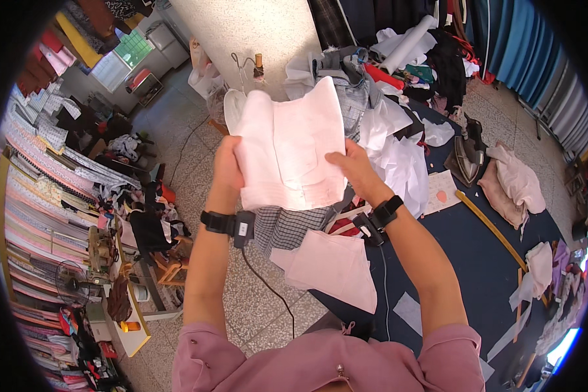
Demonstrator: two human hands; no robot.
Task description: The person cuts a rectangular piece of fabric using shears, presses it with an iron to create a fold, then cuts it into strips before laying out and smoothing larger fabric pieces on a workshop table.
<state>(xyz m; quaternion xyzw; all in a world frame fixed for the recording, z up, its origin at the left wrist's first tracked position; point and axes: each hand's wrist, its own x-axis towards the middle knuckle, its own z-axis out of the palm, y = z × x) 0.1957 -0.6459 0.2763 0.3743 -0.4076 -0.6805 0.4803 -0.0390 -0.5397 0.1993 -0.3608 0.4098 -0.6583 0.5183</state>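
A pale pink sewn fabric piece [299,147], with a seam down it and rows of stitching along its lower band, is held up before me. My left hand [229,164] grips its left edge, the fingers hidden behind the cloth. The right edge is pinched by my right hand [355,166], its thumb in front. Below the raised piece lie grey checked fabric [286,228] and flat pale pink fabric pieces [333,267] at the edge of the dark blue table. Both wrists wear black strapped devices with cables.
On the dark blue table [441,255] are an iron [465,154], a yellow wooden ruler [492,225], a pink cloth bundle [512,181] and crumpled white sheets [392,152]. A light pillar [255,39] stands ahead. A sewing machine [98,250] and fabric racks are at left.
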